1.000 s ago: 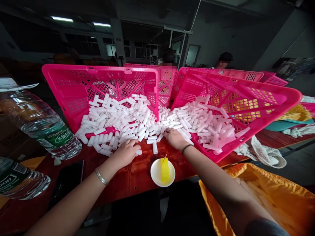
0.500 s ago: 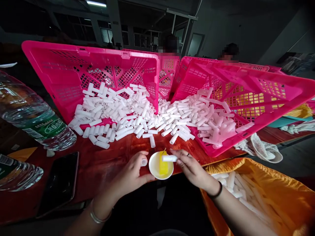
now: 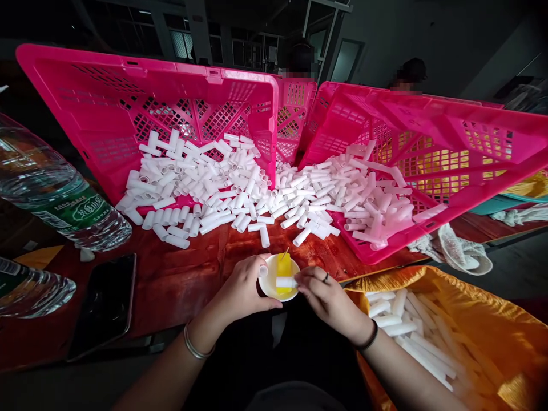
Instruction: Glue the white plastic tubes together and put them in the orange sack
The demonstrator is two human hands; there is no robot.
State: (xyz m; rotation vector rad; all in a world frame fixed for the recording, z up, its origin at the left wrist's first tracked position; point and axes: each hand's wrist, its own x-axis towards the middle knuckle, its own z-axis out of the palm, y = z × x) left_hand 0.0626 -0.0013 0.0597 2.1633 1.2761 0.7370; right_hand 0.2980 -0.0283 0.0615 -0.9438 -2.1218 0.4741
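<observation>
A small white bowl (image 3: 268, 283) is at the table's front edge, with a yellow block (image 3: 283, 266) and a thin brownish stick in it. My left hand (image 3: 242, 290) curls around the bowl's left side, thumb along its near rim, and also keeps a short white tube (image 3: 263, 272) in its fingers. My right hand (image 3: 327, 299) pinches another white tube (image 3: 284, 282) by its right end. That tube lies level across the front of the yellow block, over the bowl; whether it touches the block, I cannot tell.
Behind the bowl, many white tubes (image 3: 205, 177) spill from two tipped pink crates (image 3: 171, 80). Water bottles (image 3: 64, 194) and a phone (image 3: 103, 305) are at left. An orange cloth-lined container (image 3: 492, 319) with longer white tubes stands at right, near a white cloth (image 3: 462, 251). Two people are beyond.
My left hand has moved right, closer around the bowl. The right hand's tube has shifted slightly left and down across the yellow block. The whole view has tilted a little downward.
</observation>
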